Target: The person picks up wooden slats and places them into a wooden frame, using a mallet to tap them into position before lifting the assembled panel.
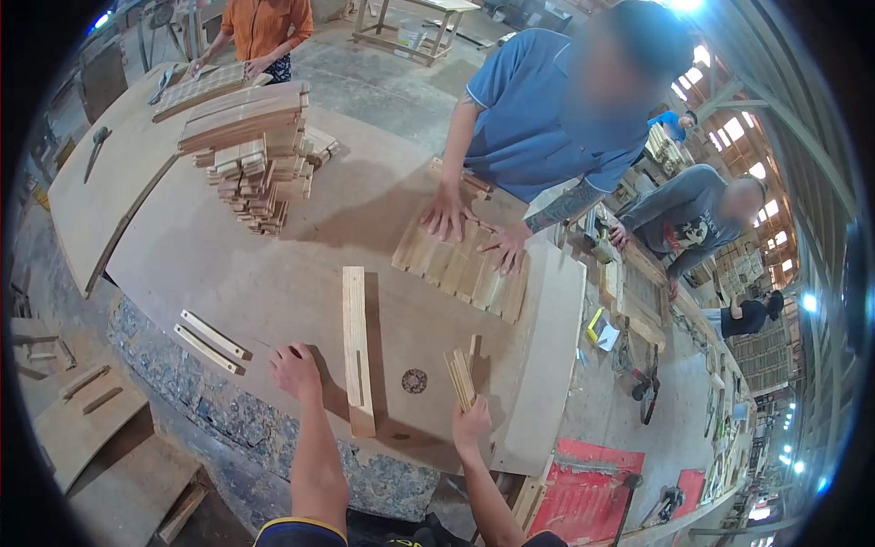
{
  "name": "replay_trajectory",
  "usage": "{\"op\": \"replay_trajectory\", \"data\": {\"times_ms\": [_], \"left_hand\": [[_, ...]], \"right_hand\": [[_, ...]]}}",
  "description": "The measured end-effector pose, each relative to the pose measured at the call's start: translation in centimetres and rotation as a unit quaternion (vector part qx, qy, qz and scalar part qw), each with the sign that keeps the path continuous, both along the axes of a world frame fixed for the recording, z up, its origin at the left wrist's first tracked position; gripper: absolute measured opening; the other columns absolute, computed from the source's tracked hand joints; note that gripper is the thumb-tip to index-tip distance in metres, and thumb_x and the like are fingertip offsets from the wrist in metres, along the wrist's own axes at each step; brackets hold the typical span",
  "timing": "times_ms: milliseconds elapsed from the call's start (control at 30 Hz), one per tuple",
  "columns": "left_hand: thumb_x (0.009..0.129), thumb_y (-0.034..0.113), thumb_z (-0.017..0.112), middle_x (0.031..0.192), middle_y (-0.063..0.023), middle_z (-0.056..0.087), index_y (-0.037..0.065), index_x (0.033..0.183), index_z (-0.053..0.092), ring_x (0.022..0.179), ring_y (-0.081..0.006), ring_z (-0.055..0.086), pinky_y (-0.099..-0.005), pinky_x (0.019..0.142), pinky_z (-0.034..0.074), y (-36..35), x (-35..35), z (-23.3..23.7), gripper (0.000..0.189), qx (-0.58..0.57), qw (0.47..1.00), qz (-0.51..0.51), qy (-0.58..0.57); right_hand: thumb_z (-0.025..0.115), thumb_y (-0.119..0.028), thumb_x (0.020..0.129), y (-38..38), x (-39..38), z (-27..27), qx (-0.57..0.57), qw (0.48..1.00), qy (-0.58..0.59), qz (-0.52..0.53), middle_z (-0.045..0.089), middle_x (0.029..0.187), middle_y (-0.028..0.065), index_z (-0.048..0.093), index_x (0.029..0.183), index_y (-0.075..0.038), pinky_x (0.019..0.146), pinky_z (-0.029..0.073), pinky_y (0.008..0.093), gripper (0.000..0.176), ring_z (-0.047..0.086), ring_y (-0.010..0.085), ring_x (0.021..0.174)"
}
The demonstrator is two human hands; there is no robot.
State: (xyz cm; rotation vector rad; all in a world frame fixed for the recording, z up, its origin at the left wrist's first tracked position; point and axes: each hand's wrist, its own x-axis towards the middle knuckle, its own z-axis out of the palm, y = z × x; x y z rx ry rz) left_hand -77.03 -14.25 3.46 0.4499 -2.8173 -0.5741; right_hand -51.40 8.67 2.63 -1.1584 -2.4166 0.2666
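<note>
My right hand (471, 425) grips a small bundle of short wooden strips (460, 378), their free ends pointing away from me. One strip beside them stands out further right. My left hand (296, 372) is over the near part of the table with its fingers loosely bent and apart; nothing shows in it. Just left of it lie two thin wooden slats (211, 335), side by side, with dark holes near their ends. Between my hands a long wooden board (357, 351) with a narrow slot rests lengthwise, touched by neither hand.
Across the table (301, 264), a person in a blue shirt (556, 109) presses both hands on a panel of joined slats (465, 269). Stacked wood pieces (260, 173) stand at the back left. A hammer (96, 150) lies far left. Another person (693, 219) works at the right bench.
</note>
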Motion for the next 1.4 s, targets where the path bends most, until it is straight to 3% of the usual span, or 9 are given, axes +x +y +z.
{"op": "replay_trajectory", "data": {"times_ms": [600, 833, 900, 1000, 1067, 1100, 1233, 1333, 1400], "left_hand": [[0.09, 0.031, 0.051, 0.095, -0.0147, 0.062, 0.003, 0.086, 0.064, 0.093, -0.0325, 0.058, -0.0443, 0.081, 0.047, 0.3, -1.6, -1.2, 0.031, 0.024, 0.999, -0.018, 0.029], [0.088, 0.033, 0.054, 0.085, -0.013, 0.064, 0.003, 0.084, 0.067, 0.086, -0.03, 0.062, -0.0415, 0.073, 0.05, -3.0, 1.1, -0.9, 0.033, 0.063, 0.992, -0.107, 0.033], [0.088, 0.033, 0.053, 0.077, -0.0096, 0.064, 0.004, 0.083, 0.066, 0.077, -0.0264, 0.062, -0.0375, 0.069, 0.05, -5.0, 0.4, -1.9, 0.032, 0.313, 0.932, -0.175, -0.05], [0.089, 0.033, 0.054, 0.065, -0.004, 0.06, 0.005, 0.085, 0.064, 0.064, -0.0182, 0.06, -0.031, 0.062, 0.049, -11.6, 4.5, -0.4, 0.03, 0.559, 0.722, -0.214, -0.346], [0.089, 0.035, 0.056, 0.073, -0.0047, 0.064, 0.006, 0.09, 0.064, 0.068, -0.0156, 0.061, -0.0298, 0.065, 0.049, -15.3, 8.2, 0.4, 0.03, 0.454, 0.722, -0.243, -0.462], [0.09, 0.034, 0.057, 0.081, -0.0058, 0.066, 0.005, 0.094, 0.064, 0.071, -0.0136, 0.062, -0.0285, 0.066, 0.048, -17.5, 12.3, 1.4, 0.029, 0.441, 0.755, -0.364, -0.321], [0.09, 0.032, 0.06, 0.088, -0.0055, 0.068, 0.006, 0.104, 0.064, 0.081, -0.0156, 0.064, -0.0301, 0.07, 0.049, -22.2, 20.8, 13.6, 0.03, 0.483, 0.693, -0.309, -0.438], [0.091, 0.032, 0.059, 0.089, -0.0053, 0.068, 0.005, 0.108, 0.062, 0.08, -0.0171, 0.065, -0.0329, 0.074, 0.05, -23.4, 23.9, 10.3, 0.032, 0.376, 0.787, -0.389, -0.297], [0.089, 0.03, 0.06, 0.09, -0.01, 0.068, 0.004, 0.108, 0.062, 0.082, -0.0226, 0.066, -0.0352, 0.076, 0.051, -22.5, 25.2, 13.3, 0.032, 0.211, 0.805, -0.504, -0.232]], "right_hand": [[0.071, -0.03, 0.076, 0.0, 0.0, -0.6, 0.044, 0.998, -0.041, -0.02, 0.064, 0.085, 0.0184, 0.055, 0.094, -0.003, 0.068, 0.049, 0.0494, 0.036, 0.063, 0.0407, 0.079], [0.069, -0.03, 0.077, -6.5, 5.3, 3.1, -0.131, 0.981, -0.124, -0.067, 0.066, 0.085, 0.02, 0.06, 0.095, -0.003, 0.071, 0.051, 0.0512, 0.034, 0.065, 0.0401, 0.083], [0.067, -0.029, 0.077, -8.6, 7.6, 5.2, -0.152, 0.974, -0.148, -0.074, 0.066, 0.084, 0.021, 0.059, 0.092, -0.003, 0.07, 0.051, 0.051, 0.032, 0.065, 0.0401, 0.082], [0.066, -0.03, 0.077, -15.4, 14.9, 6.1, -0.187, 0.97, -0.124, -0.094, 0.066, 0.081, 0.0216, 0.059, 0.09, -0.002, 0.072, 0.05, 0.052, 0.031, 0.065, 0.0426, 0.081], [0.065, -0.03, 0.076, -20.2, 21.2, 5.4, -0.225, 0.967, -0.094, -0.077, 0.066, 0.082, 0.0228, 0.06, 0.09, -0.004, 0.074, 0.05, 0.0532, 0.03, 0.064, 0.0438, 0.083], [0.068, -0.032, 0.073, -22.7, 24.5, 3.8, -0.233, 0.962, -0.093, -0.108, 0.066, 0.081, 0.0227, 0.061, 0.089, -0.006, 0.071, 0.049, 0.0537, 0.031, 0.064, 0.0436, 0.081], [0.071, -0.029, 0.073, -29.3, 33.7, 1.6, -0.238, 0.966, 0.044, -0.088, 0.065, 0.081, 0.0217, 0.061, 0.085, -0.001, 0.068, 0.051, 0.0464, 0.032, 0.064, 0.0423, 0.079], [0.069, -0.023, 0.079, -28.7, 32.3, 6.4, -0.222, 0.959, 0.069, -0.16, 0.062, 0.076, 0.0212, 0.06, 0.089, 0.0, 0.063, 0.048, 0.0435, 0.026, 0.063, 0.039, 0.072], [0.067, -0.021, 0.082, -27.2, 29.0, 8.8, -0.153, 0.964, 0.158, -0.148, 0.059, 0.07, 0.0218, 0.058, 0.087, 0.001, 0.06, 0.046, 0.0454, 0.024, 0.061, 0.0408, 0.067]]}}
